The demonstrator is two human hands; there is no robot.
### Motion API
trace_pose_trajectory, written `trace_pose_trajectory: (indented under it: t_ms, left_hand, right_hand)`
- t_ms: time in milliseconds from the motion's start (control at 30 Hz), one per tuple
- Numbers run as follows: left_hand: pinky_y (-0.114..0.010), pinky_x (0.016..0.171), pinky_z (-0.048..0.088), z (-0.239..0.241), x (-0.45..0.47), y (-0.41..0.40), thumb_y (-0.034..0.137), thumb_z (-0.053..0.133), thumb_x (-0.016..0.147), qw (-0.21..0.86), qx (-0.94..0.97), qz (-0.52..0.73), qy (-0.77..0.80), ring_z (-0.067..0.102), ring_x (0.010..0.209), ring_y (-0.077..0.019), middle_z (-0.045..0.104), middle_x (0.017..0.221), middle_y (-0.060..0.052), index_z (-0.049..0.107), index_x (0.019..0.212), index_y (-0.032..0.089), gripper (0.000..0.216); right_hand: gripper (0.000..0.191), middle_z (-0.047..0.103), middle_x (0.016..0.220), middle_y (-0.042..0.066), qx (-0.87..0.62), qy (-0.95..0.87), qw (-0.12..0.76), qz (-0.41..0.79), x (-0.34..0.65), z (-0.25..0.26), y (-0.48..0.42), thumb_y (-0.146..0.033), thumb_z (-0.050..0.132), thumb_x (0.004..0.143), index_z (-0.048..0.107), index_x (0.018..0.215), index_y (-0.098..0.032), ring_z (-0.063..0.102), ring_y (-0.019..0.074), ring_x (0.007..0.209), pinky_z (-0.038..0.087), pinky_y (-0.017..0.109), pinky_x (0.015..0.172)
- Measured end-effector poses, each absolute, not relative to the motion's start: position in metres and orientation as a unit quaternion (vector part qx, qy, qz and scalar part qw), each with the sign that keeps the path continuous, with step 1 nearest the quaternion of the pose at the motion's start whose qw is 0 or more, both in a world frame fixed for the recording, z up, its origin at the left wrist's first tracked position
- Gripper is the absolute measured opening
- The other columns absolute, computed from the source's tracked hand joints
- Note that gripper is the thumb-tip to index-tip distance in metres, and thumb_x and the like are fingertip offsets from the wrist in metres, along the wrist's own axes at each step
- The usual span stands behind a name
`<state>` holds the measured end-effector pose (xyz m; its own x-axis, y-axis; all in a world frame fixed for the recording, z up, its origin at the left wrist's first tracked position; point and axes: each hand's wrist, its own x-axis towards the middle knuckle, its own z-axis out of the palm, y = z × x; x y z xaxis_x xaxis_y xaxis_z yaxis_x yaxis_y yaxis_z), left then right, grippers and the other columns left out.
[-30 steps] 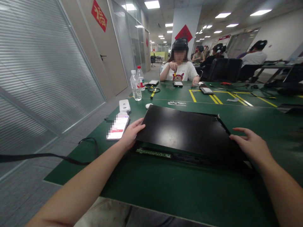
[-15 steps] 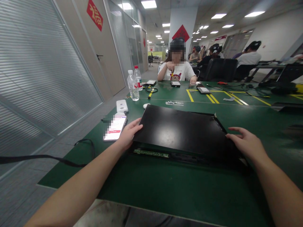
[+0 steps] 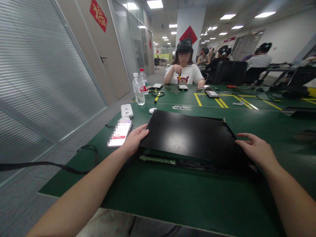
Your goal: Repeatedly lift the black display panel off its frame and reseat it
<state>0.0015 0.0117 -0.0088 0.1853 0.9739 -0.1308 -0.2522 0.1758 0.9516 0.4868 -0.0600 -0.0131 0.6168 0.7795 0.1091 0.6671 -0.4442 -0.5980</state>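
A large flat black panel (image 3: 190,135) lies slightly raised on the green table (image 3: 172,194), with a narrow green circuit strip (image 3: 157,160) showing under its near edge. My left hand (image 3: 134,141) grips the panel's left edge, thumb on top. My right hand (image 3: 256,150) holds the right edge, fingers partly spread along the side.
A lit phone (image 3: 119,133) and a white power bank (image 3: 126,110) lie left of the panel. Two water bottles (image 3: 138,89) stand further back. A seated person (image 3: 184,70) works across the table. A black cable (image 3: 49,163) hangs off the left edge.
Hardly anything differs. The view has shifted slightly since one second ago; both hands stay on the panel's edges.
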Motion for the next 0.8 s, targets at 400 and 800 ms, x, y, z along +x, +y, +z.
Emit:
trace_pose_trajectory:
  t_ms: [400, 800]
  left_hand:
    - [-0.034, 0.083, 0.069, -0.009, 0.002, 0.011, 0.022, 0.094, 0.085, 0.637, 0.427, 0.479, 0.428, 0.085, 0.092, -0.0267, 0.089, 0.111, -0.013, 0.076, 0.142, 0.015, 0.060]
    - [-0.031, 0.087, 0.069, -0.007, 0.004, 0.008, 0.018, 0.085, 0.091, 0.626, 0.427, 0.478, 0.443, 0.085, 0.094, -0.0239, 0.088, 0.116, -0.014, 0.069, 0.151, 0.012, 0.063]
  right_hand:
    - [0.029, 0.079, 0.080, 0.006, -0.852, -0.456, 0.245, 0.076, 0.488, -0.011, -0.061, -0.048, 0.068, 0.075, 0.084, 0.093, -0.032, 0.073, 0.0325, 0.085, 0.054, 0.043, 0.082]
    - [0.035, 0.083, 0.088, 0.008, -0.849, -0.463, 0.243, 0.077, 0.496, -0.015, -0.057, -0.054, 0.060, 0.068, 0.084, 0.081, -0.032, 0.074, 0.0330, 0.086, 0.056, 0.043, 0.079]
